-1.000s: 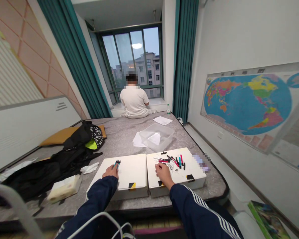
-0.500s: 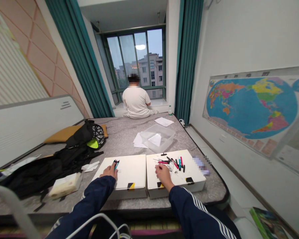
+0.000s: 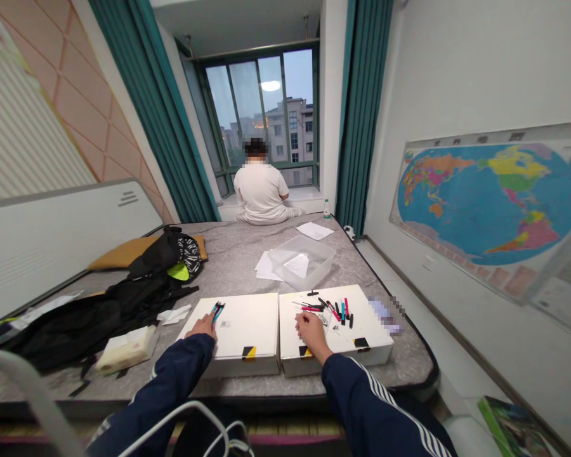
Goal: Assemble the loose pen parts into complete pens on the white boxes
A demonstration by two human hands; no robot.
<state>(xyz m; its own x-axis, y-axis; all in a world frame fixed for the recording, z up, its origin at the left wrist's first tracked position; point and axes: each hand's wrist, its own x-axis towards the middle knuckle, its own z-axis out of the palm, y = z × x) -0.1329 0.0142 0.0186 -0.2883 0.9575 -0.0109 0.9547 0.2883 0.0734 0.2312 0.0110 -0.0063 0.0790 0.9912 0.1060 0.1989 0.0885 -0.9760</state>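
My left hand (image 3: 205,325) is on the left white box (image 3: 252,317), its fingers closed around the near end of a few dark and light-blue pens (image 3: 218,310) that lie together on the lid. Part of the pens is hidden behind the fingers. Over the right white box (image 3: 356,301), my right hand (image 3: 310,326) is curled with the fingertips together; what they hold, if anything, is hidden. Just beyond it lie several loose pen parts and caps in black, red and teal, among them a teal piece (image 3: 343,312) and a red piece (image 3: 347,306).
A clear plastic bin (image 3: 321,263) and paper sheets (image 3: 268,266) lie behind the boxes on the grey mattress (image 3: 228,247). To the left are a tissue pack (image 3: 126,349) and a black bag (image 3: 157,298). A person (image 3: 261,190) sits by the window; a bottle (image 3: 327,209) stands nearby.
My left hand has shifted slightly left, and the pens have moved with it, so more of the small printed label on the lid shows. My right hand has barely moved.
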